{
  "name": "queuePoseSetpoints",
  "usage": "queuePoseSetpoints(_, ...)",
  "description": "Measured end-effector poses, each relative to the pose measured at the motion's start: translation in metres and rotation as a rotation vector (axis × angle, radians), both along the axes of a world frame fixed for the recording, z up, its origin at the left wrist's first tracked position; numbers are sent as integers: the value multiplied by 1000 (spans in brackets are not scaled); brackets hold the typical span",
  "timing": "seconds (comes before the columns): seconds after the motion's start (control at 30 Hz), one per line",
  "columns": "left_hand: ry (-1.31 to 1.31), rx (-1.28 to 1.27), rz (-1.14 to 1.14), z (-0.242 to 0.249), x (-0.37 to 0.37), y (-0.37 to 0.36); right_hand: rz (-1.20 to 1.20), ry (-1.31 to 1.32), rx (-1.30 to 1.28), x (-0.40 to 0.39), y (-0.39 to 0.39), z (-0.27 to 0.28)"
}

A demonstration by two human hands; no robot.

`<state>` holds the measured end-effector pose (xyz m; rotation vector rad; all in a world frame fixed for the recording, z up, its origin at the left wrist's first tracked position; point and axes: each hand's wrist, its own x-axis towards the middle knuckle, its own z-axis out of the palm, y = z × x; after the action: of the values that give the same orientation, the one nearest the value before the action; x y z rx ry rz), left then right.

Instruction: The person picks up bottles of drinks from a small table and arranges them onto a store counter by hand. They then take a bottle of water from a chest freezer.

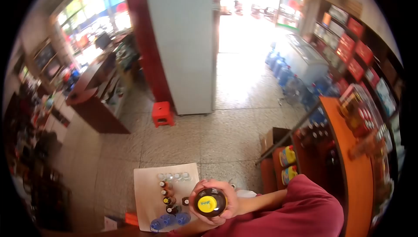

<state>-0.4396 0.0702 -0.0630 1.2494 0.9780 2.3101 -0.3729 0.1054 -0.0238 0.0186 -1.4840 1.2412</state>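
A dark brown bottle with a yellow cap [207, 203] is held upright, seen from above. My left hand [201, 216] is closed around its left and lower side. On the other side, my right hand [230, 198] wraps the bottle with curled fingers. Just left of my hands, a pale board [148, 184] carries several bottles. Clear bottles [177, 176] form its far row, brown bottles [166, 192] with dark or yellow caps run down the middle, and blue-tinted plastic bottles [167, 220] are at the near end. Another dark cap [186, 201] shows beside my left hand.
An orange-topped shelf [350, 158] with bottles stands close on the right, yellow jugs [287, 156] on its lower level. Ahead are a red stool [163, 114], a tall grey cabinet [185, 49], large blue water bottles [285, 76] and a chest freezer [307, 58]. A brown counter [102, 115] is at left.
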Motion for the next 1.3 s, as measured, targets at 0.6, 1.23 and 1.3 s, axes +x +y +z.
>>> queuePoseSetpoints(0.6,70,132,-930,13,300,-76,-1377,-164,347,315,-168,53)
queuePoseSetpoints(1.23,-35,492,-2208,146,586,-134,-2336,-459,147,486,-272,125)
queuePoseSetpoints(1.3,-95,481,-2126,154,621,-141,-2361,-413,162,526,-266,123)
